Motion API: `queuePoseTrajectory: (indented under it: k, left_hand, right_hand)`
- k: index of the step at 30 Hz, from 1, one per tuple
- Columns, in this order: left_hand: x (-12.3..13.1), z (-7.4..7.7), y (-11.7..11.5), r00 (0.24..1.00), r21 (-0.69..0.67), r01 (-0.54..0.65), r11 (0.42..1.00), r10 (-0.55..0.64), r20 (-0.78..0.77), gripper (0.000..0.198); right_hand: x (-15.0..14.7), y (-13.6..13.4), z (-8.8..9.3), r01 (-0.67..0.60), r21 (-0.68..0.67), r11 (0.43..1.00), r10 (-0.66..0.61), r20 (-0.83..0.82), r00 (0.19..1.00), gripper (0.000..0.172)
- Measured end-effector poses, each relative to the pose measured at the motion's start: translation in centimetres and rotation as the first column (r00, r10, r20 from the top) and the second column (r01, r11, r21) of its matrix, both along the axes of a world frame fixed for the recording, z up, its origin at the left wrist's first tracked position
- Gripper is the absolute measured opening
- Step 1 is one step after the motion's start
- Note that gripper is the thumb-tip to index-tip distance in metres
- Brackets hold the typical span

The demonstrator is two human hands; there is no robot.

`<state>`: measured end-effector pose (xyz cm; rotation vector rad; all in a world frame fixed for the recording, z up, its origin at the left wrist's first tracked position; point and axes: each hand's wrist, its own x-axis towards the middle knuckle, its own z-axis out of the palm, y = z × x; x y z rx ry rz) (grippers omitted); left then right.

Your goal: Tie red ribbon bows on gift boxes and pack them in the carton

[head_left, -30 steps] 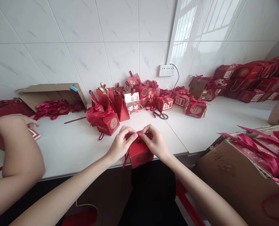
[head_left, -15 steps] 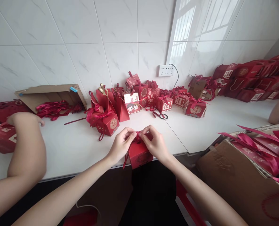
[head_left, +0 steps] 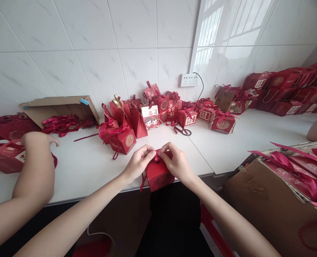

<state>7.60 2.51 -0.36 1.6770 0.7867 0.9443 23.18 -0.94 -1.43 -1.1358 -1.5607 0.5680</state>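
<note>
A small red gift box (head_left: 160,175) with a round printed emblem sits at the table's front edge, close to my lap. Above its top, my left hand (head_left: 141,162) pinches a red ribbon (head_left: 157,153) between thumb and forefinger. My right hand (head_left: 174,161) pinches the same ribbon from the other side, its fingertips almost touching the left ones. The knot or loop between them is mostly hidden by the fingers. A red cord handle (head_left: 143,181) hangs at the box's left side.
Finished-looking red boxes (head_left: 123,140) and black scissors (head_left: 186,132) lie ahead on the white table (head_left: 94,171). A carton (head_left: 59,101) of ribbons stands at left, near a co-worker's arm (head_left: 37,167). At right are a large carton (head_left: 250,185) and stacked boxes (head_left: 284,80).
My hands keep their pinch on the ribbon and have hardly moved. At left, the co-worker's hand and red box have shifted slightly right.
</note>
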Motion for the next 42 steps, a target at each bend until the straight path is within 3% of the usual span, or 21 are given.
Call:
queuePoseTrajectory:
  k: [3,7,11,18,25,29,32,37,42]
  left_hand:
    - [0.0,0.0,0.0,1.000,-0.007,-0.005,1.000,0.005,-0.001,0.025]
    - [0.3,0.1,0.0,0.999,-0.015,-0.050,0.999,0.050,0.010,0.027]
    - [0.4,0.1,0.0,0.998,-0.048,-0.066,0.997,0.067,0.019,0.029]
    - [0.3,-0.4,0.3,0.997,-0.054,-0.068,0.996,0.069,0.022,0.032]
    - [0.0,-0.5,0.4,0.997,0.004,-0.070,0.998,0.070,0.025,0.039]
    - [-0.3,-0.4,0.5,0.997,0.033,-0.080,0.996,0.080,0.014,0.040]
    - [-0.6,0.1,0.3,0.987,0.136,-0.143,0.980,0.152,-0.058,0.036]
    - [-1.2,1.7,-1.5,0.916,0.342,-0.254,0.905,0.338,-0.217,0.029]
    - [-1.6,2.1,-3.7,0.861,0.266,-0.283,0.921,0.366,-0.352,0.029]
  right_hand:
    - [0.6,0.0,0.6,-0.035,0.042,0.999,0.030,0.120,0.992,0.010]
    - [1.5,-0.7,1.4,-0.101,0.219,0.971,0.027,0.320,0.947,0.020]
    - [2.0,-1.6,1.3,-0.133,0.313,0.940,-0.032,0.472,0.881,0.015]
    - [1.3,-1.4,1.1,-0.114,0.411,0.904,-0.162,0.579,0.799,0.018]
    - [1.3,-1.7,1.6,-0.191,0.509,0.839,-0.306,0.732,0.609,0.022]
    - [1.7,-1.9,1.9,-0.180,0.577,0.797,-0.391,0.719,0.575,0.019]
    - [2.2,-2.3,2.1,-0.179,0.565,0.805,-0.395,0.737,0.548,0.020]
    - [3.6,-2.9,2.4,-0.223,0.462,0.859,-0.303,0.807,0.506,0.031]
    - [4.7,-3.2,2.2,-0.232,0.433,0.871,-0.250,0.796,0.551,0.032]
